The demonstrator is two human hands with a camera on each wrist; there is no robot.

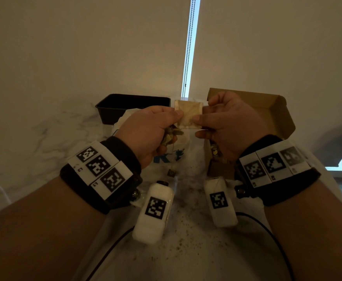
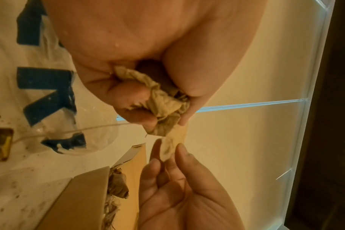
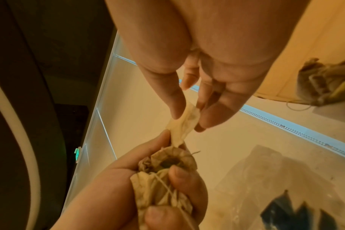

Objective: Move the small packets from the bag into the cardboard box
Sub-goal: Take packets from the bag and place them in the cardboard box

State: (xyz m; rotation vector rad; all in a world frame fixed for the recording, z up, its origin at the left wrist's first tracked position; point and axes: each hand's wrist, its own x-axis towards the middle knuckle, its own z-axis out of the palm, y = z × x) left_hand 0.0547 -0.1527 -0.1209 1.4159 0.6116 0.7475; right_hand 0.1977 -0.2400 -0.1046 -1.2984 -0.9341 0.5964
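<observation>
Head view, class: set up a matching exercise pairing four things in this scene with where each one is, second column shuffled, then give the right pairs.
Things:
1. flat tea bag
2. crumpled tea bags
3. black tray
4. cardboard box

Places:
A. behind the right hand, lid open
B. bunched in the left hand
C. at the back of the table, behind the left hand
D. pinched between both hands

Pairs: 1-D, 2-B, 3-C, 4-A
</observation>
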